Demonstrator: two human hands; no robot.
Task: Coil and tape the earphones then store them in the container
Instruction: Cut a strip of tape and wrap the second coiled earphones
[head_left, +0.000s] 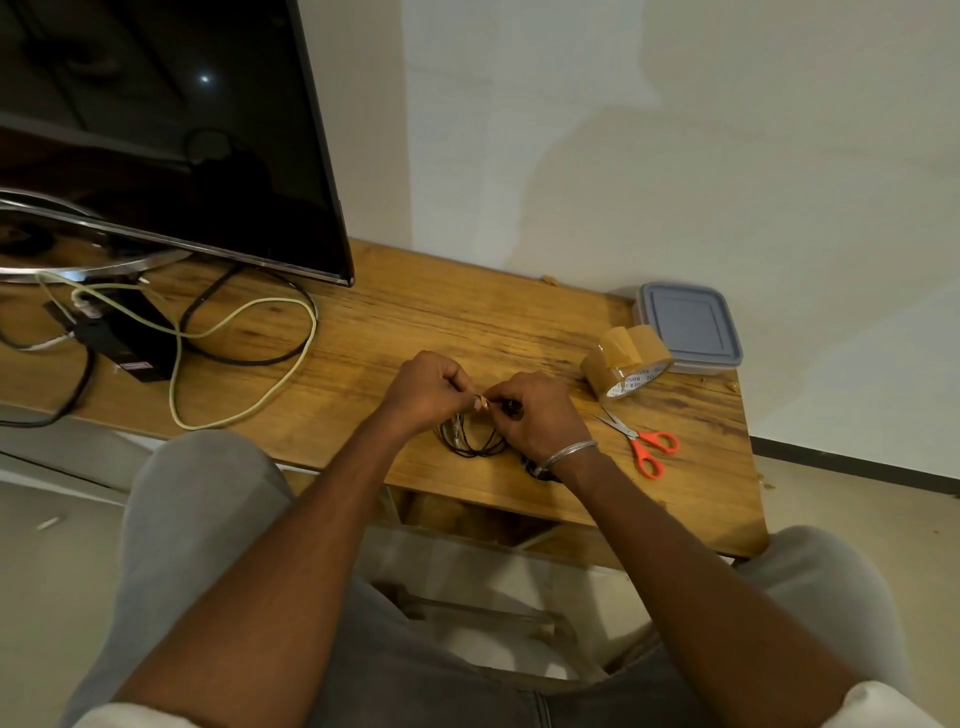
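The earphones (470, 441) are a thin black cord, loosely looped and lying on the tabletop (467, 322) near its front edge, hanging partly from my fingers; a second bunch of the same cord shows just under my right wrist. I judge it light, limp and springy, so the loops will want to slip apart unless I pinch them where the strands cross, never by the small buds or the plug, which look easy to strain. My left hand (423, 389) is closed in a narrow pinch on the cord and on what looks like a small pale scrap, perhaps tape, though it is too small to be sure. My right hand (537, 410) is curled tight on the cord just beside it, the two hands almost touching. To my right lie the orange-handled scissors (641, 441), and beyond them the brown tape roll (626, 366) stands on edge, touching the container (688, 327), whose grey lid is on, at the far right corner. Left of me a monitor (171, 130) stands over a tangle of cables (244, 332)
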